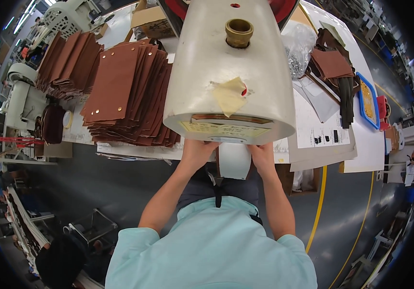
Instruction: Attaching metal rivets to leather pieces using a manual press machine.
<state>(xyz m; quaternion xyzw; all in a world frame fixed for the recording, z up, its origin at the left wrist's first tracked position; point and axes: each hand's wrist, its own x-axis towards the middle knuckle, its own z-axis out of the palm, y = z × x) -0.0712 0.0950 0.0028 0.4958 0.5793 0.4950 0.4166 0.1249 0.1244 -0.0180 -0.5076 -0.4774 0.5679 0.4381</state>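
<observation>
A large cream machine head (pixel 227 62), with a brass fitting (pixel 238 32) and a piece of yellow tape (pixel 228 96), fills the upper middle. My left hand (pixel 198 153) is curled beneath its front edge, left of a pale plate with brown edges (pixel 234 161). On the plate's other side, my right hand (pixel 262 156) is also curled under the machine. The fingertips of both hands, and whatever they grip, are hidden.
Stacks of brown leather panels (pixel 108 84), some with brass studs, lie left of the machine. Rightward are a clear bag (pixel 297 41), brown scraps (pixel 331 65), paper sheets (pixel 322 137) and a blue tray (pixel 368 101). A box (pixel 303 183) sits below the table's right side.
</observation>
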